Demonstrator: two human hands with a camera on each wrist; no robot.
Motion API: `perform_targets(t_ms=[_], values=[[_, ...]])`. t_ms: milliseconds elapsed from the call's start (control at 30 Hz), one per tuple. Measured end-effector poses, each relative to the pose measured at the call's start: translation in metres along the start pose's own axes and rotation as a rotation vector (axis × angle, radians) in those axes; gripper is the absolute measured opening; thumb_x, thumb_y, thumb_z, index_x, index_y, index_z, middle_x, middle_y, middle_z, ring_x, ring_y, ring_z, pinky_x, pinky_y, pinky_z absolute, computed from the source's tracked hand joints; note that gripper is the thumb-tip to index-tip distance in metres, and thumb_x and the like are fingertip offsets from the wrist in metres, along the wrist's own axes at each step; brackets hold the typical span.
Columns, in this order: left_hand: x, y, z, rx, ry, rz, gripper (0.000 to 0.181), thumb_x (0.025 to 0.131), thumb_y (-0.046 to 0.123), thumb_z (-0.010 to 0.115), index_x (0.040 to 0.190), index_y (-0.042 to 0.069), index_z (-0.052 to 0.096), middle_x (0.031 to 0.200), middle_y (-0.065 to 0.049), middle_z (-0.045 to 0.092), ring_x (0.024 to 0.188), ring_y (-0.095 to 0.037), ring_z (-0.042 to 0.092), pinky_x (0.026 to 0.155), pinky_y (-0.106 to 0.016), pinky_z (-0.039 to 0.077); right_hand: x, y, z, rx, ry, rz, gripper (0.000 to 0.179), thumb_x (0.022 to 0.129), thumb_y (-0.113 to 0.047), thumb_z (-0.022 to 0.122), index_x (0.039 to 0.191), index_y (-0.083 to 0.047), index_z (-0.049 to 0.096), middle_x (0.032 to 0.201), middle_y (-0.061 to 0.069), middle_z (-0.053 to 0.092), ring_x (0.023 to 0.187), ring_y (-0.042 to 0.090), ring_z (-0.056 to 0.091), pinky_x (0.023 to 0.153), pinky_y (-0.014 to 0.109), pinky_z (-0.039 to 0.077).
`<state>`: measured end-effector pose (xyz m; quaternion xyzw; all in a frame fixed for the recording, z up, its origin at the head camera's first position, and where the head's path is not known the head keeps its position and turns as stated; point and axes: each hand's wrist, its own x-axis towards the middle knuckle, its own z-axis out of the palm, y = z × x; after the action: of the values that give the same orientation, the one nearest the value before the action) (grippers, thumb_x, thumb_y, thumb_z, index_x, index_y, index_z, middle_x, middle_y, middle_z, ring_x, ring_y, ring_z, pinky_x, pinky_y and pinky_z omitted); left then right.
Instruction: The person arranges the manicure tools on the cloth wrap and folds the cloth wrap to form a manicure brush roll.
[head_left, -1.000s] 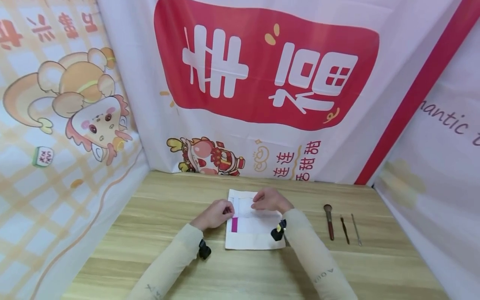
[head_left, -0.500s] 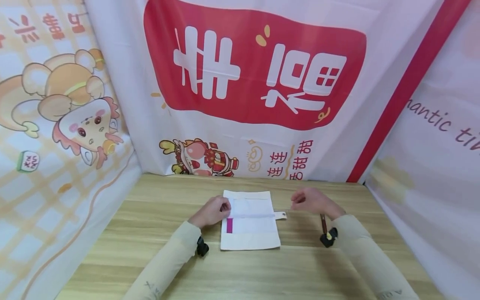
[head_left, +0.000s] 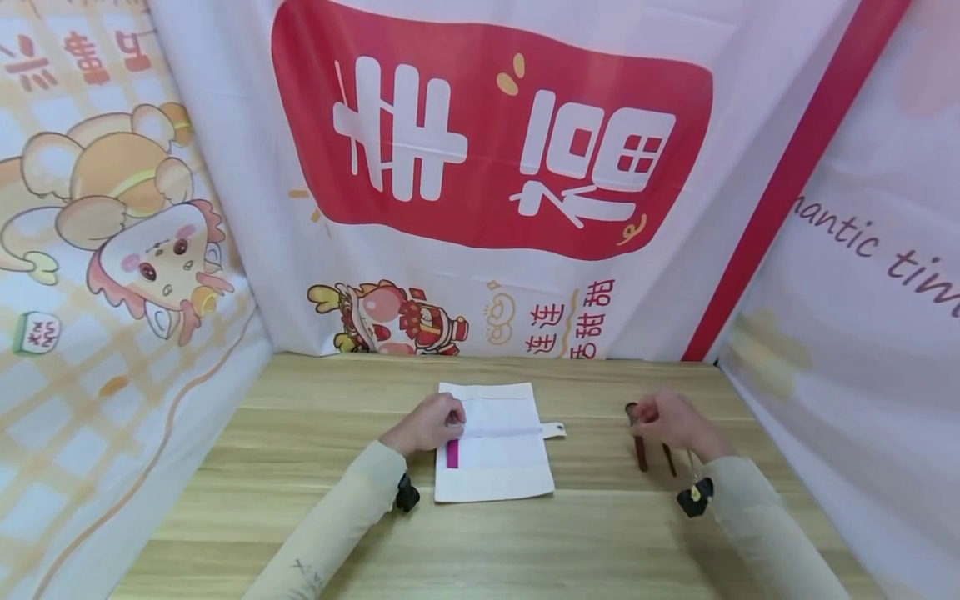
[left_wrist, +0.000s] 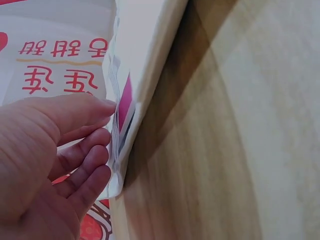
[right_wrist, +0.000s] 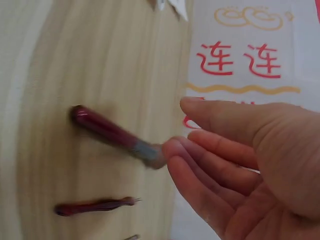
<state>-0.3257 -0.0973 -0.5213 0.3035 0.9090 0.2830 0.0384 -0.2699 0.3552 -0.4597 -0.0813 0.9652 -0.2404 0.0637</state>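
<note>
Left hand (head_left: pixel 429 423) pinches edge of opened white case (head_left: pixel 495 482), empty right hand (head_left: pixel 675 423) hovers, loosely parted, at makeup brush (head_left: pixel 640 454), still unpacked right of case.

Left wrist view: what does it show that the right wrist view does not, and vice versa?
Only the left wrist view: the left hand and the pink strip.
Only the right wrist view: the right hand, the brush and the thin tool. A white piece at its top is too cut off to name.
Both: the table and the cloth with red characters.
</note>
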Motion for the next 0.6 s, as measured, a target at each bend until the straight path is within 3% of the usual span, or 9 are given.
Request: perform_targets(t_ms=[100, 300, 467, 600], values=[[-0.002, 0.002, 0.001, 0.004, -0.018, 0.007, 0.005, 0.092, 0.004, 0.075, 0.09, 0.006, 0.072, 0.092, -0.004, 0.064, 0.087, -0.016, 0.055, 0.081, -0.032, 0.051, 0.0, 0.009, 0.009, -0.015, 0.029, 0.047, 0.015, 0.09, -0.014, 0.083, 0.093, -0.003, 0.073, 0.09, 0.008, 0.074, 0.08, 0.019, 0.064, 0.07, 0.034, 0.056], [-0.006, 0.005, 0.0, 0.0, -0.045, -0.008, 0.004, 0.095, 0.007, 0.076, 0.095, 0.003, 0.075, 0.095, -0.004, 0.065, 0.088, -0.016, 0.055, 0.083, -0.034, 0.051, 0.002, 0.019, 0.024, -0.018, 0.103, 0.035, 0.014, 0.087, -0.009, 0.083, 0.082, -0.002, 0.071, 0.081, 0.007, 0.071, 0.075, 0.018, 0.061, 0.067, 0.032, 0.051], [-0.006, 0.005, 0.002, 0.039, -0.037, 0.045, 0.002, 0.095, 0.005, 0.075, 0.093, 0.005, 0.076, 0.095, -0.005, 0.066, 0.089, -0.016, 0.056, 0.084, -0.035, 0.051, 0.007, 0.022, 0.029, -0.004, 0.098, 0.125, 0.013, 0.088, -0.013, 0.084, 0.085, -0.003, 0.076, 0.08, 0.006, 0.069, 0.074, 0.019, 0.058, 0.064, 0.03, 0.048], [-0.005, 0.005, 0.005, 0.043, -0.041, 0.066, 0.005, 0.093, 0.003, 0.074, 0.093, 0.007, 0.077, 0.095, -0.003, 0.068, 0.089, -0.015, 0.058, 0.085, -0.034, 0.053, 0.015, 0.024, 0.031, 0.009, 0.083, 0.19, 0.018, 0.089, -0.015, 0.084, 0.078, -0.004, 0.074, 0.069, 0.0, 0.058, 0.068, 0.018, 0.051, 0.06, 0.029, 0.041]])
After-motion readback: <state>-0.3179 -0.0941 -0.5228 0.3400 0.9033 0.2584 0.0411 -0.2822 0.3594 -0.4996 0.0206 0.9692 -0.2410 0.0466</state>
